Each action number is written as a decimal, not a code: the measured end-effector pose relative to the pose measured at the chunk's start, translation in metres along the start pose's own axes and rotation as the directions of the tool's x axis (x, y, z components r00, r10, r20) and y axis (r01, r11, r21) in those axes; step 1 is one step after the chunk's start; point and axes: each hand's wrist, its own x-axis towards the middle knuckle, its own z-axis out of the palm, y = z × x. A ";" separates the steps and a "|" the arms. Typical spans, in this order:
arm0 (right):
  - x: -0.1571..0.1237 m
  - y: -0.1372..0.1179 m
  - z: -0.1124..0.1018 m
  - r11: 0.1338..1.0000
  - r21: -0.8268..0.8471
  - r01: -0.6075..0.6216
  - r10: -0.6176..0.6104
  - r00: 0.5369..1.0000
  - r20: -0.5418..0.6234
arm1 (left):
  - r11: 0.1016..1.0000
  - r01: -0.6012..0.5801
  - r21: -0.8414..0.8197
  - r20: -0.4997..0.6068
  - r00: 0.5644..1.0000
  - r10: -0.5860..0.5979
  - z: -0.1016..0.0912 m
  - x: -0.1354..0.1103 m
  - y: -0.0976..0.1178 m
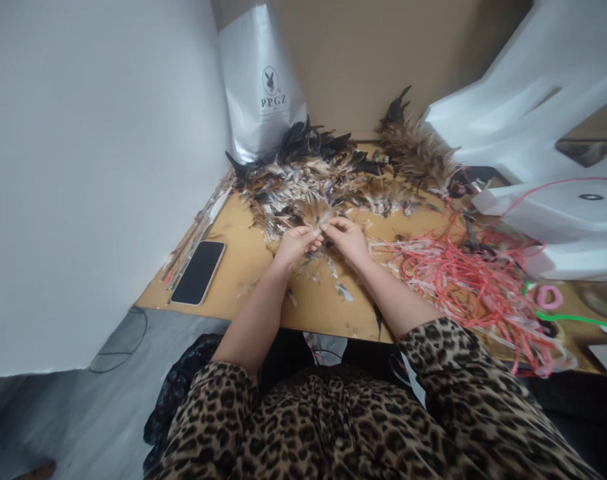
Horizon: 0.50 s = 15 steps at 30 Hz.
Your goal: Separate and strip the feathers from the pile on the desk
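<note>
A big heap of brown, black and white feathers (328, 177) lies across the far side of the wooden table (243, 267). My left hand (294, 244) and my right hand (347, 237) meet at the heap's near edge. Both are closed in a pinch, fingertips almost touching, on a small tuft of brown feathers (317, 215) held between them. Loose feathers lie under and just in front of my wrists.
A black phone (199, 272) lies face up at the table's left. A tangle of pink and red strings (476, 280) spreads on the right. A silver bag (262, 83) stands at the back against the wall, white bags (543, 133) at the right.
</note>
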 end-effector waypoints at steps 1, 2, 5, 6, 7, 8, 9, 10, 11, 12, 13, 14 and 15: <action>0.000 -0.001 0.000 1.000 0.007 -0.005 0.005 1.000 0.007 | 0.999 -0.013 0.037 -0.001 1.000 0.013 0.000 0.000 0.000; -0.001 -0.002 0.000 1.000 0.016 -0.008 0.008 1.000 0.011 | 0.997 -0.026 0.071 -0.001 1.000 0.026 -0.001 0.000 0.000; -0.001 0.000 0.000 0.997 0.069 -0.018 0.017 1.000 0.018 | 0.989 -0.055 0.138 0.010 0.999 0.054 -0.002 0.001 -0.001; -0.001 0.001 0.001 0.996 0.086 -0.020 0.019 1.000 0.023 | 0.986 -0.060 0.156 0.019 0.998 0.058 -0.003 0.001 -0.001; -0.001 0.003 0.001 0.995 0.100 -0.022 0.019 0.999 0.031 | 0.983 -0.064 0.172 0.027 0.998 0.060 -0.004 0.001 -0.001; -0.001 0.004 0.002 0.994 0.107 -0.022 0.018 0.999 0.038 | 0.979 -0.068 0.191 0.041 0.997 0.061 -0.005 0.001 0.000; -0.001 0.005 0.002 0.994 0.105 -0.019 0.015 0.999 0.041 | 0.976 -0.074 0.203 0.046 0.997 0.066 -0.006 0.001 0.001; -0.001 0.005 0.003 0.996 0.091 -0.012 0.009 0.999 0.035 | 0.975 -0.084 0.207 0.047 0.996 0.075 -0.007 0.001 0.003; -0.002 0.003 0.003 0.998 0.064 -0.001 -0.001 1.000 0.028 | 0.975 -0.098 0.197 0.024 0.995 0.095 -0.009 0.001 0.006; -0.004 0.001 0.003 1.000 0.023 0.013 -0.013 1.000 0.025 | 0.979 -0.112 0.173 -0.018 0.993 0.117 -0.012 0.001 0.008; -0.006 -0.003 0.004 0.999 -0.029 0.031 -0.030 0.999 0.039 | 0.982 -0.129 0.139 -0.065 0.988 0.139 -0.014 0.001 0.011; -0.010 -0.008 0.005 0.994 -0.090 0.056 -0.049 0.996 0.080 | 0.984 -0.148 0.096 -0.117 0.980 0.159 -0.017 0.002 0.014; -0.015 -0.013 0.006 0.984 -0.157 0.082 -0.057 0.986 0.159 | 0.985 -0.170 0.044 -0.174 0.969 0.175 -0.019 0.002 0.017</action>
